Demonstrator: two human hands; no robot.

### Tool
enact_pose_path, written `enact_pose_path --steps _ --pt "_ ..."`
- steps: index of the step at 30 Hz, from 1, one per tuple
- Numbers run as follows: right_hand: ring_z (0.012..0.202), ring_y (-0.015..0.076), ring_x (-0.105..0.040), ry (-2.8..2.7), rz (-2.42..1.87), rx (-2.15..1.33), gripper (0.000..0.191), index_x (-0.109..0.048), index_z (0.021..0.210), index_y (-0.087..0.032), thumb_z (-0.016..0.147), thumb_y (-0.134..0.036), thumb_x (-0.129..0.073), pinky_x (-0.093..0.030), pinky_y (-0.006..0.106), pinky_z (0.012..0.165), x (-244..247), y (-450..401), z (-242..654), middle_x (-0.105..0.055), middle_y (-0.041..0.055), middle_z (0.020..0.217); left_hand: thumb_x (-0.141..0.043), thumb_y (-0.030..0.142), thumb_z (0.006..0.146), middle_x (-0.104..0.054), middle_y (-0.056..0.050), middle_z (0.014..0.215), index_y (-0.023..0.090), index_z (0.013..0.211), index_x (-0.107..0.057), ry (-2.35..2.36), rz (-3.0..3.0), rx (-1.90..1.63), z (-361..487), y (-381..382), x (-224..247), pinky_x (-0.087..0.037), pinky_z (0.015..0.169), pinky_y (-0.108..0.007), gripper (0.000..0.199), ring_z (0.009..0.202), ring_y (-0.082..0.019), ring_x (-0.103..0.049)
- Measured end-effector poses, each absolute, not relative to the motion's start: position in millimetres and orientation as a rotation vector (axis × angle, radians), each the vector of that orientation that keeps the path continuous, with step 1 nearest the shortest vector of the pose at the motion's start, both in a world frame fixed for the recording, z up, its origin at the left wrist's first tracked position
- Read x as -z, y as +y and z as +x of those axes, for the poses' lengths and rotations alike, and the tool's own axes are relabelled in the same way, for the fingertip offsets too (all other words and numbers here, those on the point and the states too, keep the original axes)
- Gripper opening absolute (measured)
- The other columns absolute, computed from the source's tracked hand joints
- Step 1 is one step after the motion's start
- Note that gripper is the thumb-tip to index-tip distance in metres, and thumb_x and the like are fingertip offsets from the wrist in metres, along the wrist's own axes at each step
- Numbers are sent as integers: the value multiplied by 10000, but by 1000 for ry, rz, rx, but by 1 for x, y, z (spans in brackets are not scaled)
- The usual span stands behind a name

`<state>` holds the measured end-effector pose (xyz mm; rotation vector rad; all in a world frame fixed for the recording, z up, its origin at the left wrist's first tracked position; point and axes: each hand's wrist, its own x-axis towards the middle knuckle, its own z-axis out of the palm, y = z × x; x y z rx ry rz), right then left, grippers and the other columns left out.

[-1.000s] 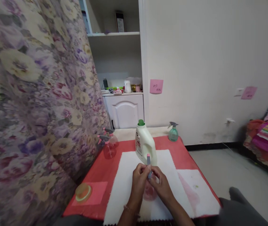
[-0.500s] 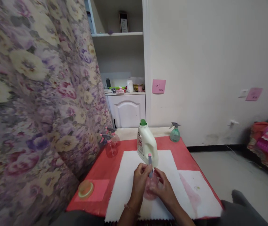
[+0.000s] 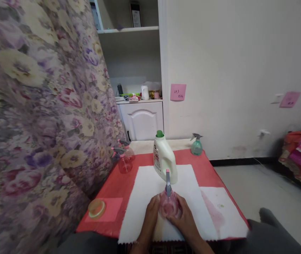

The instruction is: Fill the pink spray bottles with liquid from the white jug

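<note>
A pink, see-through spray bottle [image 3: 169, 205] with a grey trigger head and a pink nozzle tip is upright on the white cloth [image 3: 139, 197]. My left hand [image 3: 152, 211] is wrapped against its left side, and my right hand [image 3: 184, 216] curves round its right side. Both hands grip the round body, below the spray head. Just behind it is a large pale-green detergent jug [image 3: 164, 158] with a green cap, its handle facing right.
Two pink spray bottles [image 3: 125, 164] stand at the table's left rear, a green spray bottle [image 3: 197, 146] at the right rear. A roll of tape [image 3: 96, 208] rests on pink paper at left. A stained white sheet [image 3: 228, 208] lies at right. Floral curtain [image 3: 47, 123] hangs beside the table.
My hands have moved down from the bottle's spray head and neck to its body, one on each side. The view has tilted slightly downward.
</note>
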<state>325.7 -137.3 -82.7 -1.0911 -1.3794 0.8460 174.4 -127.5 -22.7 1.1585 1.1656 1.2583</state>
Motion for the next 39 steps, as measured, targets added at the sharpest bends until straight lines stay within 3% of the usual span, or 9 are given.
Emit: enact_pose_path --steps 6,11,16,19,25,34,39 --pt "1239 286 -533 -1433 -971 -873 701 -486 1349 -261 703 -313 -755 -434 452 1065 71 -136 343 -582 100 1285 -562 603 796 -727 -82 960 175 886 -698 1249 1256 -1273 178 -137 24 -472 924 -385 459 963 -265 -637" --pt "1348 277 -453 -1473 -908 -1107 644 -457 1385 -271 788 -350 -685 -335 496 1139 61 -132 362 -506 93 1448 -561 536 811 -716 -81 932 190 892 -698 1367 1349 -1292 178 -144 31 -469 895 -394 381 946 -275 -628" --pt "1387 282 -395 -1432 -831 -1078 624 -430 1399 -273 824 -410 -629 -336 480 1139 64 -134 364 -455 95 1486 -604 420 777 -729 -89 1002 199 927 -693 1359 1335 -1294 175 -141 36 -472 939 -419 282 1006 -284 -647" --pt "1376 274 -410 -1429 -869 -1035 641 -383 1418 -274 832 -368 -627 -343 464 1135 71 -137 359 -438 103 1485 -628 380 752 -728 -97 1092 204 1010 -686 1298 1304 -1267 174 -137 42 -476 968 -432 318 1048 -285 -653" --pt "1370 304 -394 -1419 -1055 -927 903 -325 1431 -256 652 -291 -781 -324 468 1144 88 -137 344 -437 109 1452 -593 336 772 -722 -111 1132 182 1057 -666 1261 1358 -1219 174 -135 63 -471 1001 -441 332 1079 -277 -654" --pt "1357 299 -405 -1464 -968 -913 775 -339 1421 -266 748 -417 -692 -327 453 1140 96 -132 353 -454 104 1421 -552 330 812 -735 -90 1077 184 1037 -644 1310 1461 -1189 175 -149 60 -524 932 -388 284 1008 -240 -683" --pt "1412 303 -341 -1403 -945 -999 777 -321 1445 -284 780 -509 -653 -263 463 1176 96 -133 358 -398 79 1516 -552 344 801 -669 -140 1231 150 1218 -578 1361 1510 -1186 173 -142 67 -550 883 -380 460 1039 -244 -672"
